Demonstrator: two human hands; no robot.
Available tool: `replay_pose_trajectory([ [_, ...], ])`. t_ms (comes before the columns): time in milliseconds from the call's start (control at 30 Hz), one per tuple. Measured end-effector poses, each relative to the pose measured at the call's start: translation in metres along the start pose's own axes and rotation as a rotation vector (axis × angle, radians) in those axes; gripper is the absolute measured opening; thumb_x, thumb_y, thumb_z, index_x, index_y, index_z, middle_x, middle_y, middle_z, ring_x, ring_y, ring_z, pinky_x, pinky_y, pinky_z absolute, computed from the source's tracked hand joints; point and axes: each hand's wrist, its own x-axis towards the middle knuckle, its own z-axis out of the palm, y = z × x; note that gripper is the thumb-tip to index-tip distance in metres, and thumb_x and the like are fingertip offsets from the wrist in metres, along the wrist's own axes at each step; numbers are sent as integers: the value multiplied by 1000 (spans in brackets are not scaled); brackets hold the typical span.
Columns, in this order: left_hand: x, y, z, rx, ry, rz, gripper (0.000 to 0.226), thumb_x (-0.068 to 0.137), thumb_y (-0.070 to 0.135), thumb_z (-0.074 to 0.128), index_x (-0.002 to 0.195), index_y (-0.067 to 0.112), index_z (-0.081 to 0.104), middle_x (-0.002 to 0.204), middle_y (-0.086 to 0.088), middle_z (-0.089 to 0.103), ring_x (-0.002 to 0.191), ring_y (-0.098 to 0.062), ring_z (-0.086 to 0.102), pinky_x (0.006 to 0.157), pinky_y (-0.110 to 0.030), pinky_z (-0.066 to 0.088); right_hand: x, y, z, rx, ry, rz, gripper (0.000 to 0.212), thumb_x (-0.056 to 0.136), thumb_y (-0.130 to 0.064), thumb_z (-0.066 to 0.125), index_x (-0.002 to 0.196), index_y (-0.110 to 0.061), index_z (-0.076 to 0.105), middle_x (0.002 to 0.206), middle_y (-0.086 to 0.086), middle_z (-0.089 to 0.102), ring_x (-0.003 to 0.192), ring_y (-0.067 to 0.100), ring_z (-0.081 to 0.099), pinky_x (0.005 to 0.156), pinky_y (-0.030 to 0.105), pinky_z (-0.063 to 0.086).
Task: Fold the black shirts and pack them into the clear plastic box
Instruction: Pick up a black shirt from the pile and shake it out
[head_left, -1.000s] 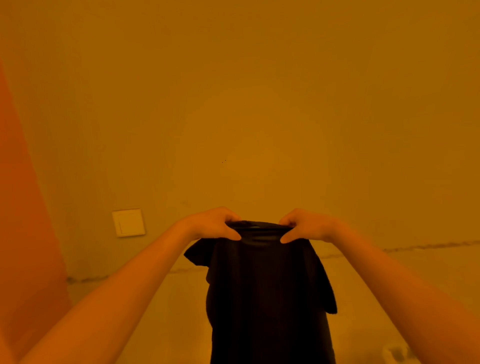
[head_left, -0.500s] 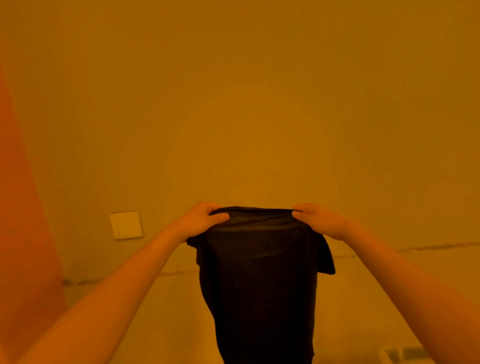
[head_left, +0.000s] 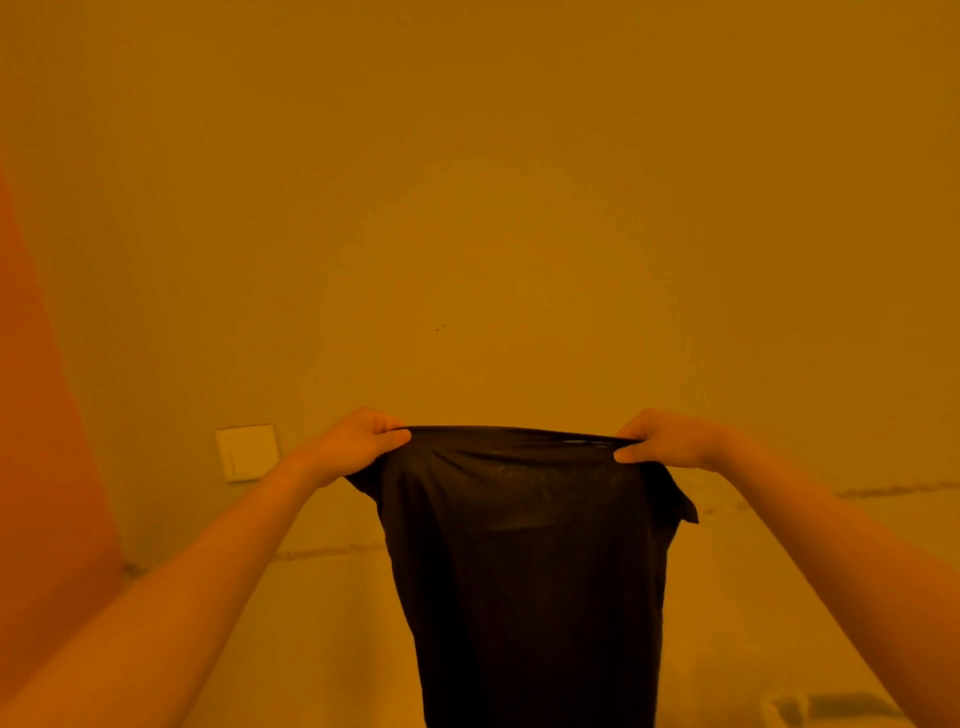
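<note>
The left hand (head_left: 358, 441) and right hand (head_left: 662, 439) each pinch a top corner of the black shirt (head_left: 524, 561), low in the middle of the frame. Folding is just starting; next it probably needs laying flat.

The black shirt (head_left: 524, 545) is thin, soft cloth with a matt face, slightly see-through near its stretched top edge, where faint wrinkles run between the bare left hand (head_left: 358, 441) and right hand (head_left: 660, 439) that pinch it. Behind it the wall (head_left: 467, 208) looks like smooth painted plaster, matt and even, with a rough crack line low down. The wall switch (head_left: 248, 451) seems to be smooth plastic with a dull sheen.
</note>
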Motion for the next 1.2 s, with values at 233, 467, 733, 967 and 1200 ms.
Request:
replay_pose_trajectory([
  [233,9,-10,-6,173,64,43,29,92,22,56,67,8,56,60,0,47,54,-10,44,51,-18,31,1,8,-5,89,76,60,26,98,-20,46,77,-11,60,77,4,56,74,17,54,67,29,46],
  [467,6,-13,-5,-119,107,-5,28,94,15,52,67,13,60,66,-1,52,64,-13,47,61,-26,34,3,5,-13,149,136,34,25,97,-20,48,77,-12,63,79,2,63,73,14,58,66,25,43],
  [733,-1,-39,-19,-209,71,-87,12,89,3,58,84,8,68,83,-6,65,76,-14,59,67,-21,45,-1,15,-23,169,121,29,23,86,-17,64,64,-13,60,50,-11,56,48,0,53,53,20,38],
  [967,9,-33,-26,79,47,-18,11,84,2,64,82,11,69,79,-3,63,77,-14,57,64,-18,41,1,11,-33,44,-23,109,4,82,-14,69,79,-16,69,79,0,70,79,16,67,70,27,52],
  [1200,18,-30,-30,387,-4,-39,16,85,16,66,73,10,59,65,1,49,63,-12,46,55,-21,32,3,11,-38,-161,108,104,22,78,-19,73,65,-11,58,65,1,52,63,15,50,58,26,36],
])
